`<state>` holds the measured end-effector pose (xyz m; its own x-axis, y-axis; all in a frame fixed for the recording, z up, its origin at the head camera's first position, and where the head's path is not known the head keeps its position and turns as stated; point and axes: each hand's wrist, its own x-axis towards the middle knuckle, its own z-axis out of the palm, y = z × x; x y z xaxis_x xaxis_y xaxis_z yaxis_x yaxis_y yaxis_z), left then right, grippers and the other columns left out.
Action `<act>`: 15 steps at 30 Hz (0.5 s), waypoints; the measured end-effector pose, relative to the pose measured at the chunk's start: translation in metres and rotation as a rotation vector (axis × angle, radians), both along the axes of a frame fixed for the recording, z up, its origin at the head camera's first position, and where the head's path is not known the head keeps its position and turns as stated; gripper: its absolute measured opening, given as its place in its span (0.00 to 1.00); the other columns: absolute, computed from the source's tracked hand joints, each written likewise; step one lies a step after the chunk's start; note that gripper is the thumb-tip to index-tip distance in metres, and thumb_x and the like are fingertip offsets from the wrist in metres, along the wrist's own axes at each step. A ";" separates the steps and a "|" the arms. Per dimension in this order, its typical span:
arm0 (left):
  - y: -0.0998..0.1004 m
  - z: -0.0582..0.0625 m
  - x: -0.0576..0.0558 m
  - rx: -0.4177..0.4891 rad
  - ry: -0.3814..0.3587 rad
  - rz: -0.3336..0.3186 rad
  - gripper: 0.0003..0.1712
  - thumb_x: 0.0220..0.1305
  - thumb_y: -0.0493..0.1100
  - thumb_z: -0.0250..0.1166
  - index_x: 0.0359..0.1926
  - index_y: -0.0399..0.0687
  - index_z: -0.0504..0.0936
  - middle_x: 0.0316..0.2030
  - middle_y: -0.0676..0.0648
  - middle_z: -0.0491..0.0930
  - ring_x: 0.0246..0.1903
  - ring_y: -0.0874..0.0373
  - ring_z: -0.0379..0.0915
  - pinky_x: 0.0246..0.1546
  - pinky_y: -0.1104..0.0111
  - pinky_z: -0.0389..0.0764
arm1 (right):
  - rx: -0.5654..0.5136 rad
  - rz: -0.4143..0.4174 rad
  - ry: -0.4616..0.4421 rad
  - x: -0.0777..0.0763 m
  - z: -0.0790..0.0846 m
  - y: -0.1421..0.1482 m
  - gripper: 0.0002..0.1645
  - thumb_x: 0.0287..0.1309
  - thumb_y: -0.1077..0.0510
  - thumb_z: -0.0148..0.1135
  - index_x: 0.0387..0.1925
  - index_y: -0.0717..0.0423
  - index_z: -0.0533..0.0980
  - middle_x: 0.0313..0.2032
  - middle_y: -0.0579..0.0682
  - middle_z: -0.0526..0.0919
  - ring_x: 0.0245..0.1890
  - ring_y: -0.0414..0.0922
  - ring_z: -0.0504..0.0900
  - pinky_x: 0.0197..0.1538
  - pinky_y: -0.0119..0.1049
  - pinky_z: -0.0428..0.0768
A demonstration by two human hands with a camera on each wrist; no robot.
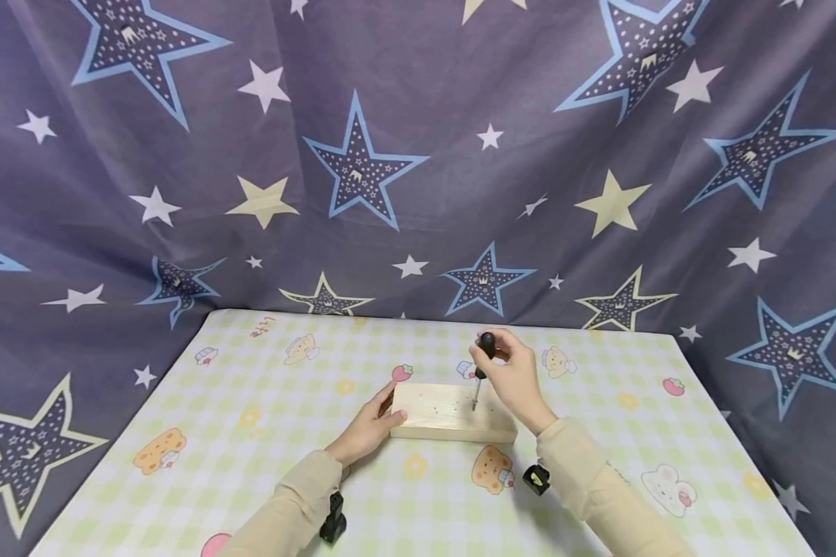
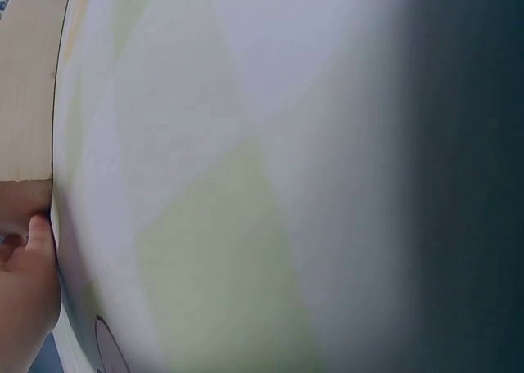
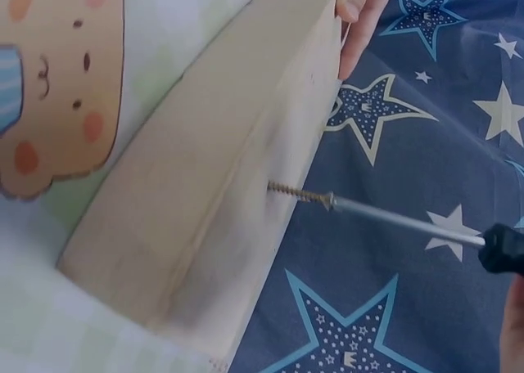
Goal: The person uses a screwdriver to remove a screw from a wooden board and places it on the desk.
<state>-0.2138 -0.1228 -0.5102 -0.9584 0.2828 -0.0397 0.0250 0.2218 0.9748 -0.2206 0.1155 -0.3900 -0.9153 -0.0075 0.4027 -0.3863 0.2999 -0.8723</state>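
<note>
A pale wooden block (image 1: 432,410) lies flat on the table, with several small holes in its top face. My left hand (image 1: 368,424) grips the block's left end, thumb on the near top edge. In my right hand (image 1: 512,375) is a black-handled screwdriver (image 1: 486,348), held upright over the block with fingers around its handle. The right wrist view shows a brass-coloured screw (image 3: 299,193) standing in the block's top face, much of its thread exposed. The screwdriver's metal shaft meets the screw head in line.
A checked tablecloth (image 1: 265,449) with cartoon prints covers the table. Behind it hangs a dark curtain (image 1: 432,209) patterned with stars. Black wrist devices (image 1: 333,518) sit at both sleeves.
</note>
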 end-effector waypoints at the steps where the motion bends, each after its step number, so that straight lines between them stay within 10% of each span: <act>1: 0.000 0.000 0.000 -0.004 0.005 -0.003 0.40 0.66 0.39 0.55 0.70 0.35 0.42 0.69 0.33 0.45 0.69 0.42 0.42 0.68 0.52 0.51 | -0.013 -0.013 -0.001 0.002 0.002 -0.001 0.12 0.52 0.65 0.64 0.40 0.64 0.77 0.36 0.60 0.82 0.32 0.32 0.77 0.42 0.26 0.79; 15: -0.003 -0.008 -0.002 -0.035 0.016 -0.019 0.42 0.66 0.47 0.55 0.71 0.39 0.42 0.70 0.35 0.44 0.69 0.43 0.41 0.68 0.52 0.50 | -0.027 -0.162 0.040 -0.010 -0.015 0.001 0.22 0.40 0.56 0.74 0.39 0.59 0.77 0.32 0.53 0.76 0.32 0.42 0.72 0.43 0.33 0.78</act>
<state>-0.2162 -0.1257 -0.5186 -0.9534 0.2998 -0.0346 0.0451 0.2548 0.9659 -0.2302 0.1170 -0.4050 -0.8866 0.1504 0.4373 -0.3697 0.3377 -0.8656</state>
